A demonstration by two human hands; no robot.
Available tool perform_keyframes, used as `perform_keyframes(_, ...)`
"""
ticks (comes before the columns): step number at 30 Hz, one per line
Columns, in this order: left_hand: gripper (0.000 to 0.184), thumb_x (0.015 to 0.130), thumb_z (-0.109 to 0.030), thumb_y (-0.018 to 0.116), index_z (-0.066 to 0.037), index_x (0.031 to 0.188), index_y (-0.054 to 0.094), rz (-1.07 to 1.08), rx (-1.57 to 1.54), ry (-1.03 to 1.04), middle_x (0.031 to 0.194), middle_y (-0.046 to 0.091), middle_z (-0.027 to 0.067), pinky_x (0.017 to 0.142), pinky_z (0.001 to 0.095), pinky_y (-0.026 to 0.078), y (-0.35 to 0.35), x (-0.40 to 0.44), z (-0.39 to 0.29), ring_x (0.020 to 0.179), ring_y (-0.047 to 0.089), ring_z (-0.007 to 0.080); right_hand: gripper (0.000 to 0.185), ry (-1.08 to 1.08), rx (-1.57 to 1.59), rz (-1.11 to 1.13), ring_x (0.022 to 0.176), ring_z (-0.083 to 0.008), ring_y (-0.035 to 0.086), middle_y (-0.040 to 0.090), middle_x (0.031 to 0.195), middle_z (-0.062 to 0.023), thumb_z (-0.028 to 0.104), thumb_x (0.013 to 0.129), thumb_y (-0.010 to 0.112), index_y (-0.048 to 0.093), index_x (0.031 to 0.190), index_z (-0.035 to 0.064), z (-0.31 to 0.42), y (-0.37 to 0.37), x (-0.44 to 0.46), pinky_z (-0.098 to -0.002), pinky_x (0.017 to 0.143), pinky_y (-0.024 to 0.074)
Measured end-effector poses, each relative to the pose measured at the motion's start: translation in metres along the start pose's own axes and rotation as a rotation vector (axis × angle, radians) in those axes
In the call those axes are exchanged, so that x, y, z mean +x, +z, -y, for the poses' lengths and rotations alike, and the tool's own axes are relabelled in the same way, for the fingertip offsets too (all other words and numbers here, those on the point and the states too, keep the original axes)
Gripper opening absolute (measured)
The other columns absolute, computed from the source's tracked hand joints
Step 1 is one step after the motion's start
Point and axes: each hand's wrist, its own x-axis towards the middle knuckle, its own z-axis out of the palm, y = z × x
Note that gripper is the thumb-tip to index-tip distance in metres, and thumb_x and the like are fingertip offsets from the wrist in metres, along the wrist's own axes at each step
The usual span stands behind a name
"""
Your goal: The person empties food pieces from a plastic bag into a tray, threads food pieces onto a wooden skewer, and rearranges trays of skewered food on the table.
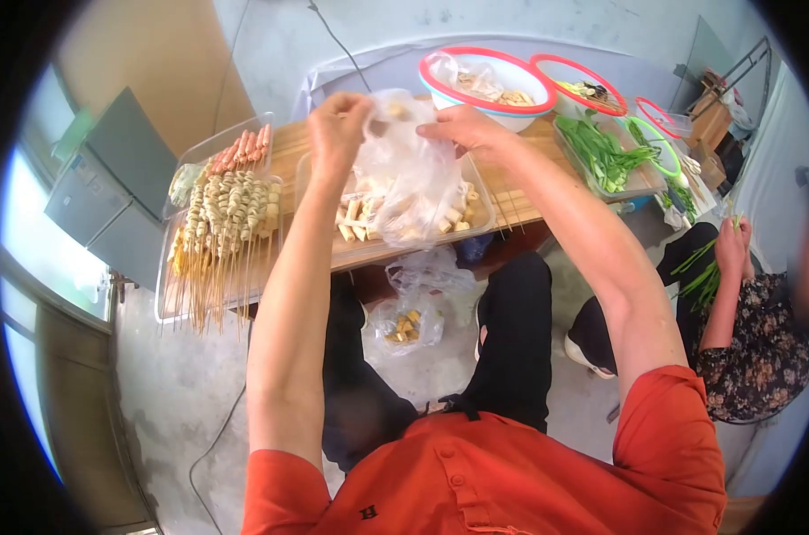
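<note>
A clear plastic bag [400, 183] hangs between my two hands over the table. Pinched at its upper left edge is my left hand [339, 132], fingers closed. On the other side my right hand [465, 127] grips the bag's upper right edge between thumb and fingers. Beneath the bag, a clear tray [486, 207] holds many pale, short cylindrical food pieces [355, 217], partly covered by the hanging plastic. A small yellowish piece shows through the bag near its top.
Skewered food [230, 205] fills a tray at left, beside pink sausages [244, 150]. Red-rimmed bowls [489, 55] stand behind, and leafy greens [600, 152] lie in a tray at right. A bag of yellow pieces [407, 325] rests below. Another person's hands [734, 245] hold green stalks.
</note>
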Motion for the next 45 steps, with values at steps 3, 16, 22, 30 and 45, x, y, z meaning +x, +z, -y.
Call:
perform_keyframes(3,0.013,0.084,-0.014,0.066,-0.003,0.087,0.069,-0.103,0.154,0.016,0.070,0.066,0.0082,0.063,0.0329,0.048,-0.013,0.012,0.012,0.066,0.061,0.0153,0.026,-0.113,-0.138,-0.013,0.057,-0.0131,0.059,0.064,0.074,-0.0027,0.029,0.085,0.067,0.068,0.082,0.0038,-0.004,-0.010,-0.003,-0.0291,0.052,0.0471)
perform_keyframes(16,0.017,0.081,-0.020,0.067,-0.004,0.086,0.072,0.037,0.472,0.156,0.069,0.066,0.0055,0.060,0.0306,0.046,-0.024,0.047,-0.016,0.062,0.059,0.0140,0.028,-0.701,-0.418,-0.642,0.074,-0.0177,0.061,0.063,0.093,-0.0055,0.026,0.083,0.071,0.064,0.101,0.0063,0.024,0.001,-0.013,-0.0327,0.071,0.0506)
perform_keyframes(22,0.020,0.081,-0.019,0.072,0.000,0.088,0.070,0.134,0.328,0.151,0.067,0.063,0.0027,0.059,0.0273,0.045,-0.009,0.043,-0.024,0.063,0.057,0.0091,0.026,-0.784,-0.506,-0.615,0.087,-0.0197,0.060,0.061,0.093,-0.0062,0.024,0.081,0.072,0.064,0.099,0.0070,0.048,0.020,-0.008,-0.0319,0.077,0.0496)
perform_keyframes(30,0.030,0.077,-0.022,0.075,-0.005,0.101,0.068,-0.016,0.436,0.317,0.104,0.063,0.0147,0.076,0.0372,0.050,-0.016,0.004,0.008,0.086,0.064,0.0267,0.016,-0.714,-0.228,-0.350,0.074,-0.0140,0.062,0.065,0.078,-0.0035,0.018,0.087,0.064,0.066,0.086,0.0027,0.057,-0.001,0.030,-0.0287,0.068,0.0485)
perform_keyframes(45,0.013,0.082,-0.021,0.065,-0.011,0.089,0.070,0.072,0.641,0.350,0.093,0.069,0.0114,0.075,0.0413,0.050,-0.044,0.026,0.005,0.086,0.065,0.0332,0.018,-0.647,-0.359,-0.407,0.059,-0.0114,0.057,0.060,0.067,-0.0026,0.021,0.087,0.062,0.066,0.085,0.0038,0.071,-0.004,0.019,-0.0296,0.057,0.0459)
